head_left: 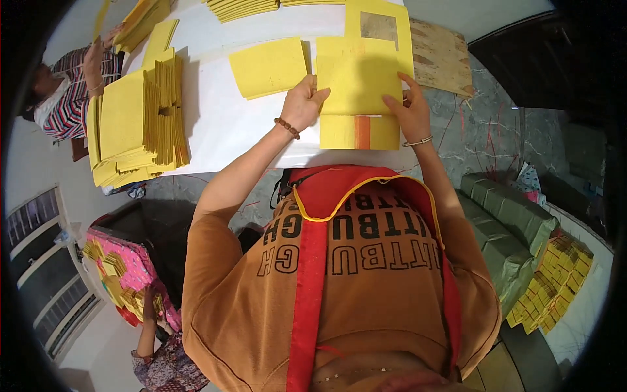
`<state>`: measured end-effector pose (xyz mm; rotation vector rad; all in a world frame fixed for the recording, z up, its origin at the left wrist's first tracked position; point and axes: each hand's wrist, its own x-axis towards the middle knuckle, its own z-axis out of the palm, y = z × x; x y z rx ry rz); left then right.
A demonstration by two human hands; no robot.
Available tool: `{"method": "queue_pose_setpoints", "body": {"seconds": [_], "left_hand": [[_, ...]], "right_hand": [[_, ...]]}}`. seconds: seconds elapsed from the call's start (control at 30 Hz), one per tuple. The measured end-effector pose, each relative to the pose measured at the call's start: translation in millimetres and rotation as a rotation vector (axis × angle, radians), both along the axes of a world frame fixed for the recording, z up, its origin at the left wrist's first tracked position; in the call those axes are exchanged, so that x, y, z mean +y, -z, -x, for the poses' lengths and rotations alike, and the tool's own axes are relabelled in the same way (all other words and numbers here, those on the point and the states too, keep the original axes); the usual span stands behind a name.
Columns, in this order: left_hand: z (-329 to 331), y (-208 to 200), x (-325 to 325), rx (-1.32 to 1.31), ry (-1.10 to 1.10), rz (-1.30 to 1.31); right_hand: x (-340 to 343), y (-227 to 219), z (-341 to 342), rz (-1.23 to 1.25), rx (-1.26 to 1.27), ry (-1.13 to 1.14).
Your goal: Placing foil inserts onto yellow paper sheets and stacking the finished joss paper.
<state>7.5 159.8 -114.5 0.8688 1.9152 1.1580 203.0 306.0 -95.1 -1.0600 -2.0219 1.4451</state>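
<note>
A yellow paper sheet (359, 75) is between my two hands at the table's near right part. My left hand (304, 104) pinches its left edge, fingers curled. On the right edge, my right hand (411, 112) grips it with the thumb on top. Just below this sheet shows a yellow strip (336, 132) with an orange band; I cannot tell whether they are one piece. Behind lies a larger yellow piece (404, 40) with a rectangular cut-out, partly covered by the sheet. Another flat yellow piece (269, 66) rests left of my left hand.
Stacks of folded yellow paper (124, 117) stand at the white table's (219, 124) left side; more piles (241, 8) lie at its far edge. A co-worker (68, 91) handles yellow paper at far left. A wooden board (437, 59) and a green padded seat (499, 228) are to the right.
</note>
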Motion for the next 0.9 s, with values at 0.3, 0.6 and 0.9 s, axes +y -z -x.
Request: {"method": "queue_pose_setpoints", "body": {"seconds": [0.3, 0.6, 0.9], "left_hand": [[-5, -27, 4, -0.096, -0.096, 0.061], [-39, -29, 13, 1.042, 0.583, -0.265], [-37, -17, 11, 1.077, 0.660, -0.132]], "right_hand": [[1, 9, 4, 0.002, -0.012, 0.030], [2, 24, 3, 0.026, 0.059, 0.039], [-47, 5, -18, -0.962, -0.406, -0.264]]}}
